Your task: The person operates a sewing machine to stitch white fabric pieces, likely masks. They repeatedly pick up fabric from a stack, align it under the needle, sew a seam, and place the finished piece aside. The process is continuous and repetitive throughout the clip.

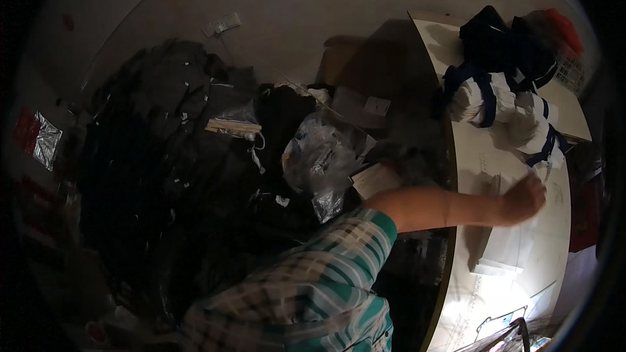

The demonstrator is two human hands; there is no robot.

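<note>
The hand (521, 203) hangs curled over the worktop (468, 156), grip impossible to tell, best kept gentle near the white bundle (527, 127) beyond!

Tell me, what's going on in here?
The person's left hand is curled above a pale table; whether it holds anything I cannot tell. Near it lie white bundles with dark blue bands, and dark blue fabric is piled behind them. A heap of dark cloth lies to the left, near a clear plastic bag.
</note>
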